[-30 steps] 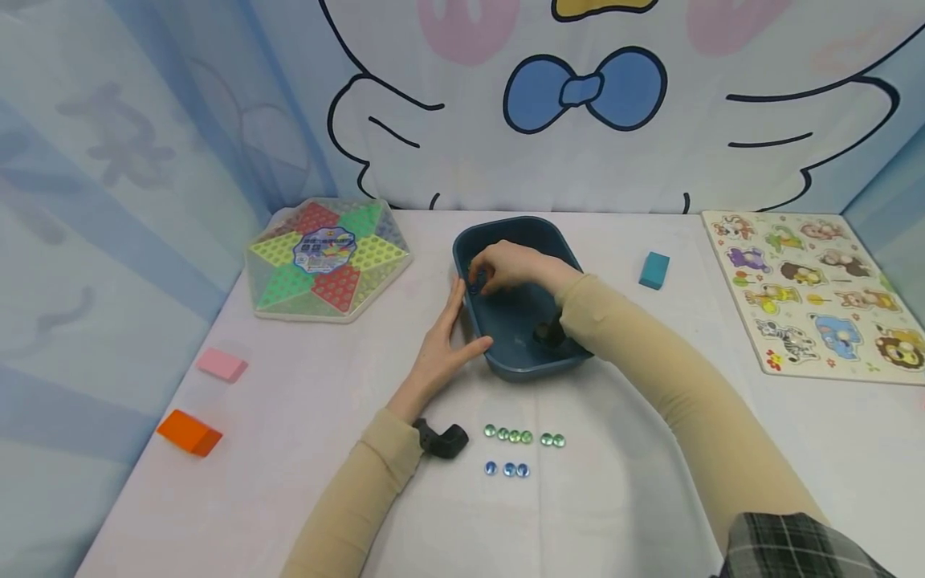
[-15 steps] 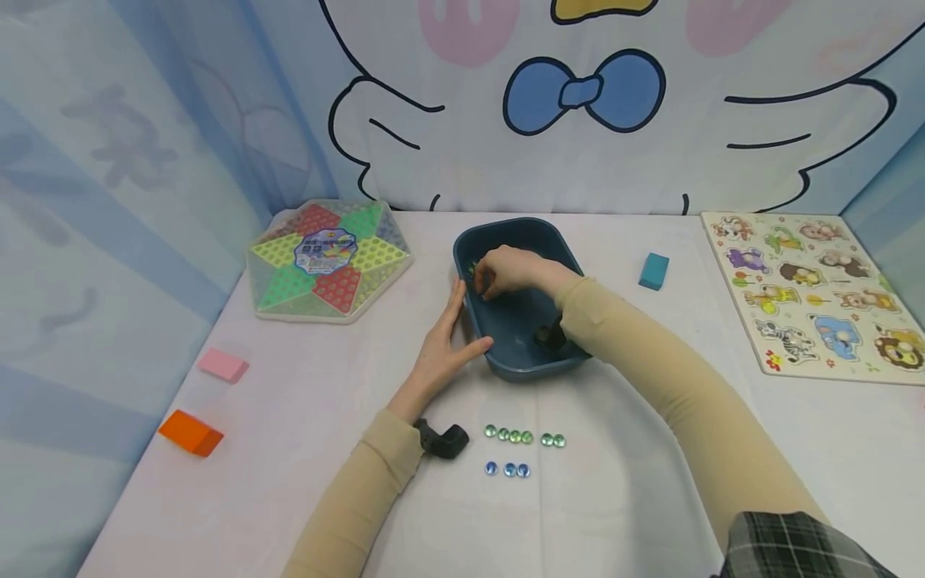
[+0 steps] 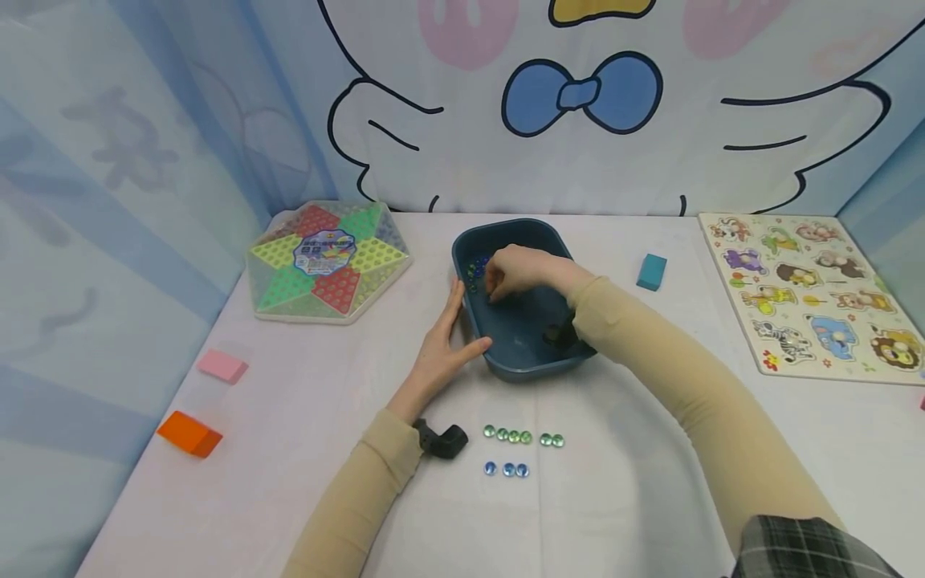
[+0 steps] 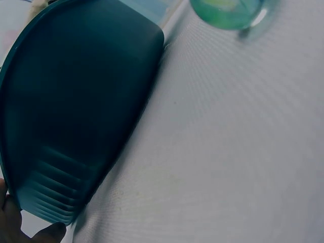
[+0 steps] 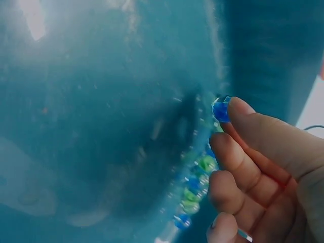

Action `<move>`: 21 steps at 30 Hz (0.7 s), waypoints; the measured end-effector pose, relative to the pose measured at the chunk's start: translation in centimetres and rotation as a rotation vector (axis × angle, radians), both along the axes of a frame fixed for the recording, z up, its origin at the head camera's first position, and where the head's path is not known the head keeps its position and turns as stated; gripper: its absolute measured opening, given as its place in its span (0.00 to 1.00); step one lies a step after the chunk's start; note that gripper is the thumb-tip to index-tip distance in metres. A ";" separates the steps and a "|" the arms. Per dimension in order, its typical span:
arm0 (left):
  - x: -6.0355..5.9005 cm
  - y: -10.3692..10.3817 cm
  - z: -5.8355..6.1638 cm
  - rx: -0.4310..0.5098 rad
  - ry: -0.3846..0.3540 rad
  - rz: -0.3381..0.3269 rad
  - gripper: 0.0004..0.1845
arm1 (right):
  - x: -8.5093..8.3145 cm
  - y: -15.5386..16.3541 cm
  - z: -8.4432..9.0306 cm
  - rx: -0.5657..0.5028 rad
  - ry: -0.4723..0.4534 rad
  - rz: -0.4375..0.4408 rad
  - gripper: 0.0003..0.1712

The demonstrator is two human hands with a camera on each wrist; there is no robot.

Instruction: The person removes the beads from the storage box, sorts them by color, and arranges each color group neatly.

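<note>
Here, scene: right hand [image 3: 522, 271] inside the blue tub [image 3: 530, 365], far left corner.
Grip: fingertips [image 5: 238, 107] pinch one blue bead [image 5: 220, 110].
Handling: likely hard, slick, light; pinch across its middle.
Left hand [image 3: 442, 347]: flat against the tub's left wall.

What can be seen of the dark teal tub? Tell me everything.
The dark teal tub is a rounded rectangular bin, plastic by its look, with ribbed corners. It stands upright on the white table. Green and blue marbles lie in one corner. The left hand rests against its outer wall; the right hand reaches inside, pinching a blue marble.
</note>
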State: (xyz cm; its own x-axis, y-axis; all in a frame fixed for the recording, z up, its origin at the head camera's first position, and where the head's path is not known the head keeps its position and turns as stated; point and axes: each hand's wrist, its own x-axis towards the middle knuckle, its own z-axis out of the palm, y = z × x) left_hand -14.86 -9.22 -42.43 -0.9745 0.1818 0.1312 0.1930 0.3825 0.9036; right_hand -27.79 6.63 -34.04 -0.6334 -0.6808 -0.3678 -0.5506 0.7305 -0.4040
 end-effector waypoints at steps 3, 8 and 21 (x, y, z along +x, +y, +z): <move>0.0 0.0 0.0 0.006 0.002 -0.003 0.48 | 0.3 0.6 0.7 -0.027 0.001 0.009 0.08; 0.1 -0.1 0.0 0.018 0.007 -0.014 0.49 | 1.2 1.6 2.2 -0.070 0.034 0.050 0.07; 0.2 0.0 0.3 0.019 -0.004 -0.015 0.48 | 4.9 5.6 4.7 -0.229 -0.005 0.106 0.08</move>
